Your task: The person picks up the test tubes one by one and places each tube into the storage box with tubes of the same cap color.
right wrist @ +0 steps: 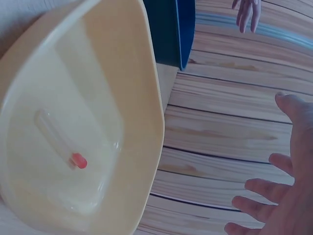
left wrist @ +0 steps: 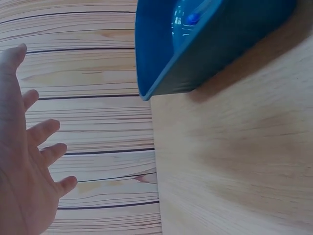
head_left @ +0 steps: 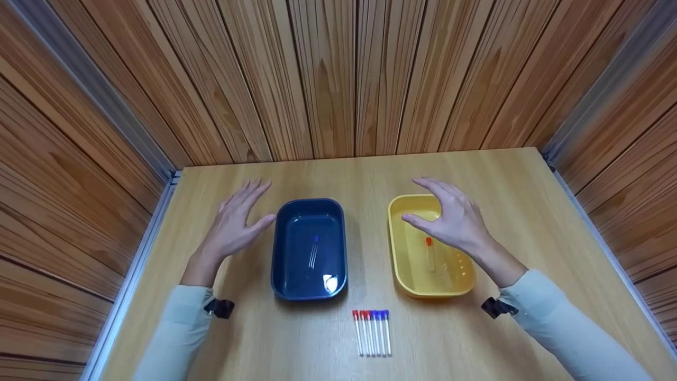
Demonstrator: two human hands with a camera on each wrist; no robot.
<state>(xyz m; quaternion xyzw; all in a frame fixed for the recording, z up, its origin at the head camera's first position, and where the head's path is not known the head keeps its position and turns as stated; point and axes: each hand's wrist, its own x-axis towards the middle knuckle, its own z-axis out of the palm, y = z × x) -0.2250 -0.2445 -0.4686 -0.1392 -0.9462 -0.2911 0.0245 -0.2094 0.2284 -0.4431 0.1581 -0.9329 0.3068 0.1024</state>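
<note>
My left hand [head_left: 232, 225] hovers just left of the blue tray [head_left: 290, 243], fingers extended, thumb apart, holding nothing. Inside that tray lies a clear test tube with a blue cap [head_left: 314, 253]. Over the far right part of the yellow tray [head_left: 404, 267] is my right hand [head_left: 455, 217], thumb and fingers spread and nothing between them. A clear test tube with a red cap [right wrist: 78, 160] lies on the yellow tray's floor. Between the trays, nearer to me, several capped test tubes [head_left: 372, 336] form a row, red caps on the left and blue caps on the right.
The trays stand apart on a light wooden table [head_left: 365, 180]. Wood-plank walls [head_left: 338, 79] rise behind it and at both sides. Metal rails [head_left: 140, 233] run along the table's side edges. A dark wrist camera [head_left: 220, 308] sits on each sleeve cuff.
</note>
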